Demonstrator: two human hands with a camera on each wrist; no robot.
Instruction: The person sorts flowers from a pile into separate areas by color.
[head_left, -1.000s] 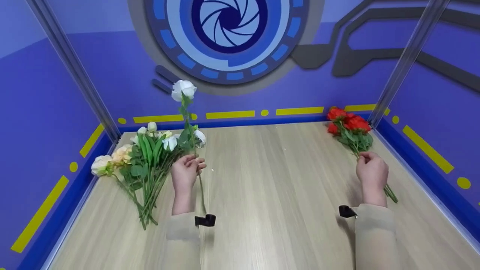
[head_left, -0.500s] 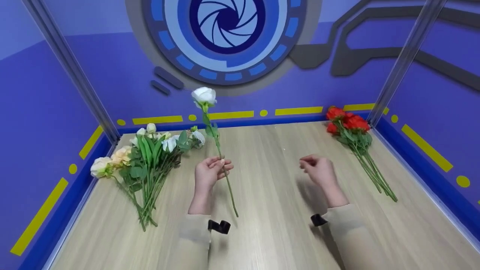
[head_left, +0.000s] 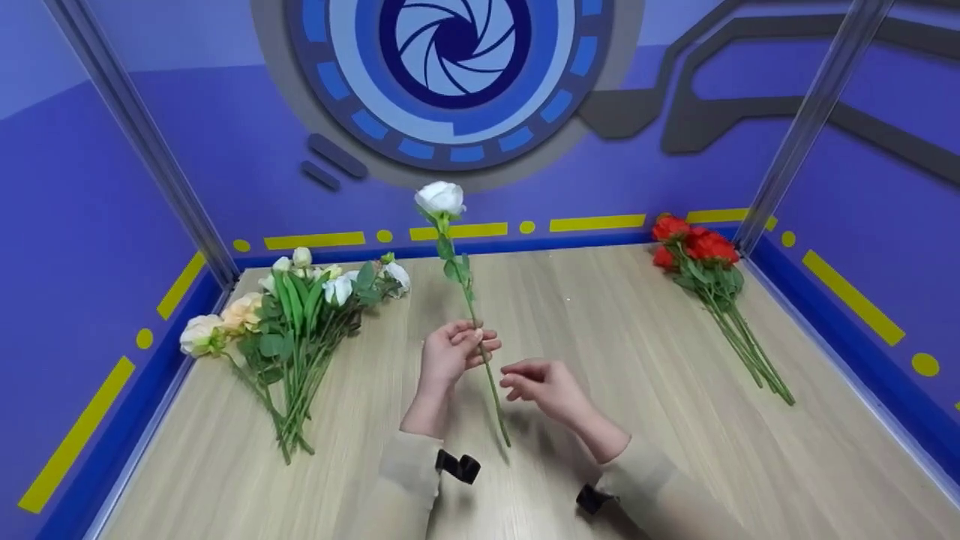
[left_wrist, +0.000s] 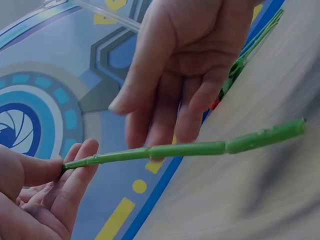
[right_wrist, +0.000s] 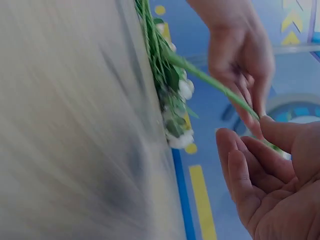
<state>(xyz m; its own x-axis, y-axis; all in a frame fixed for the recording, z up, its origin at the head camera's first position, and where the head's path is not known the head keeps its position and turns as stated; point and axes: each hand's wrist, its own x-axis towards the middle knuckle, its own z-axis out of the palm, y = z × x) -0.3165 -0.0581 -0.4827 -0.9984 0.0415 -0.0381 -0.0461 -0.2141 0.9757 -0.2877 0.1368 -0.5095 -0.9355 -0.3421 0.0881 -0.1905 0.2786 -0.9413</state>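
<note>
My left hand [head_left: 454,356] pinches the green stem of a single white rose [head_left: 441,199] between thumb and fingers, partway up the stem. The bloom points away toward the back wall, and the bare lower stem [left_wrist: 200,150] slants down toward me above the table. Just right of that stem is my right hand [head_left: 546,386], its fingers loosely bent and holding nothing. In the right wrist view its fingers [right_wrist: 240,175] are spread, palm showing, with the stem passing beyond the fingertips.
A bunch of white and peach flowers [head_left: 300,322] with green stems lies at the left of the wooden table [head_left: 600,315]. Several red flowers [head_left: 705,247] lie at the back right, stems toward me. Blue printed walls [head_left: 517,180] enclose the back and sides.
My left hand has carried the white rose rightward from beside the left bunch to mid-table. My right hand has let go of the red flowers and moved left to near the rose's stem.
</note>
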